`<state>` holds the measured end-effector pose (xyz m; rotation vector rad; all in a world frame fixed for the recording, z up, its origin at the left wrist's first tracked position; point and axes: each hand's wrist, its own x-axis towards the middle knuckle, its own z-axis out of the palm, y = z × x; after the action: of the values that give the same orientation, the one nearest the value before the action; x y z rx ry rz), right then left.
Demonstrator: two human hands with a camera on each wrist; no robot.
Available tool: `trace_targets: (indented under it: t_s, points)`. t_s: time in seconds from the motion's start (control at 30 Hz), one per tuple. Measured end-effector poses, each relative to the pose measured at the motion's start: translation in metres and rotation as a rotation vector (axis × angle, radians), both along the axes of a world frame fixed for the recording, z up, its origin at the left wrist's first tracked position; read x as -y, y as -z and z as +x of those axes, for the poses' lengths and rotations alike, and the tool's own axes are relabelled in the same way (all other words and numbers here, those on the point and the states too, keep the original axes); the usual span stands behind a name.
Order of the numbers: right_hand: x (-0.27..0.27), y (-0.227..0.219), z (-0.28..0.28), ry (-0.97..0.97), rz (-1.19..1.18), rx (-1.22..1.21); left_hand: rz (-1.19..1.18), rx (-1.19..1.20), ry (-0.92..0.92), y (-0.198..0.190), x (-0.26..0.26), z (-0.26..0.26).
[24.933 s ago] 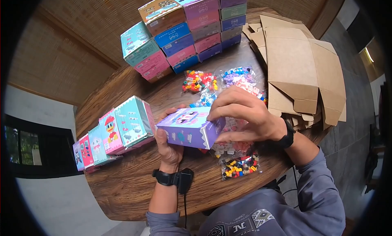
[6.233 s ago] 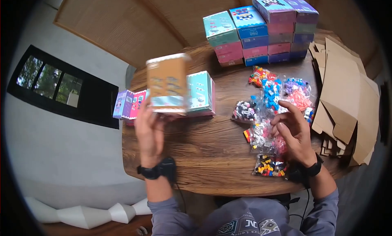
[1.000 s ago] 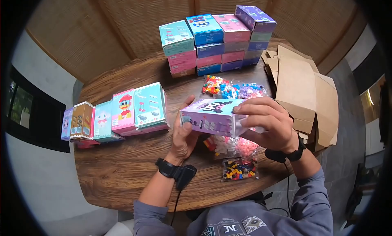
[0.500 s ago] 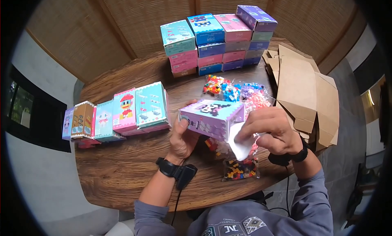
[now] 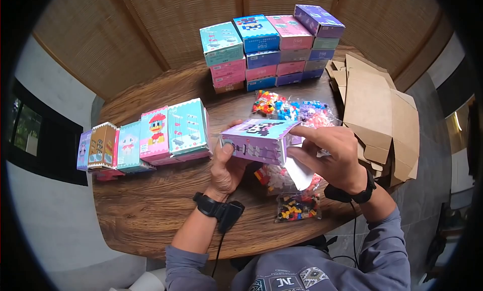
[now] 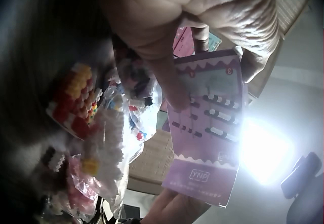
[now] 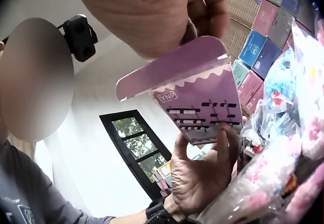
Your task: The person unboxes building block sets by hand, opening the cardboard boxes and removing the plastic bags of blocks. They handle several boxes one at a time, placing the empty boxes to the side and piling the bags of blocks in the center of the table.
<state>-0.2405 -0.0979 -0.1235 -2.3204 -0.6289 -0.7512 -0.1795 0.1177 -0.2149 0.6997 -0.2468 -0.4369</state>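
My left hand (image 5: 225,170) grips a small purple cardboard box (image 5: 254,150), thumb on its printed side and the fingers behind. Blocky black-and-white character art covers its top; the left wrist view shows a panel of parts diagrams (image 6: 207,117) with "YNP" lettering. At the box's opened right end, a flap with a white inside (image 5: 301,175) hangs folded down. My right hand (image 5: 334,150) is at this end, index finger near the top edge and thumb near the side edge. In the right wrist view its fingertips are hidden behind the purple flap (image 7: 172,67).
Several plastic bags of small colourful bricks (image 5: 297,208) lie under and beyond the hands. A row of boxes (image 5: 151,137) stands at left, a taller stack (image 5: 261,54) at the back. Flattened brown cardboard (image 5: 372,115) is piled at right on the wooden table (image 5: 151,210).
The purple box's end flap has been pulled out and folded down by my right hand. Earlier, a brown box was carried over to the left row, and the back stack has fewer boxes on top.
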Motion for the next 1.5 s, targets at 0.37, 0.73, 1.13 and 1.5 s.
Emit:
trace_targets:
  t_s: [0.37,0.73,1.13,1.5]
  points:
    - [0.002,0.001,0.000,0.045,0.024,-0.081,0.061,0.037,-0.011,0.004,0.001,-0.001]
    - [0.000,0.005,0.002,0.088,-0.056,0.042,0.030,0.018,-0.005,0.001,0.000,-0.001]
    - [0.009,0.012,0.005,0.049,0.004,-0.076,0.061,0.081,-0.013,0.008,0.000,0.001]
    - [0.011,-0.007,0.003,-0.019,0.100,0.055,-0.014,-0.046,-0.044,0.000,-0.001,-0.001]
